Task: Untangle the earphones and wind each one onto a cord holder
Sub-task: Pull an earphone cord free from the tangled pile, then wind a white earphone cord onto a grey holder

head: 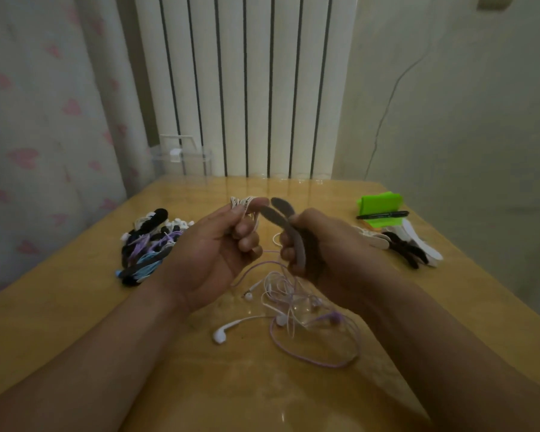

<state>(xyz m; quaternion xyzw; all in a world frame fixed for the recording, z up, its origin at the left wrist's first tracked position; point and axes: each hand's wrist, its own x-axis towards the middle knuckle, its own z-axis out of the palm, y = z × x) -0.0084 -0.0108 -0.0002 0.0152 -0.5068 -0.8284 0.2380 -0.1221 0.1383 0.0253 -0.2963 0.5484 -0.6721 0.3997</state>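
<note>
White cord: a small bunched coil (245,203) held up above the bench, pinched at the top of the left hand.
Left hand: (212,254) palm turned up, thumb over the coil, fingers (247,241) curled in and grasping it.
Grey cord holder: a flat grey strip (282,224) just right of the coil, its upper end touching or nearly touching the coil. A second grey tip shows behind it; whether that is the same strip folded over or another one I cannot tell.
Right hand: (320,244) fingers clenched round the lower part of the grey cord holder.
Tangle of earphones: white and lilac cords (289,294) lying on the bench below and between the two hands, with a lilac strand rising toward them.
White earbud: (220,335) at the tangle's near left edge.
Lilac earbud: (334,318) on its right side.
Bench: glossy yellow-brown top (75,307).
Wound pile: black, lilac, blue and white bundles (147,244) left of the left hand.
Spare holders: black and white strips (409,244) right of the right hand.
Green object: (379,201) behind the spare holders, with a black pen (382,215) across it.
Radiator: white (247,82), against the wall beyond the bench.
</note>
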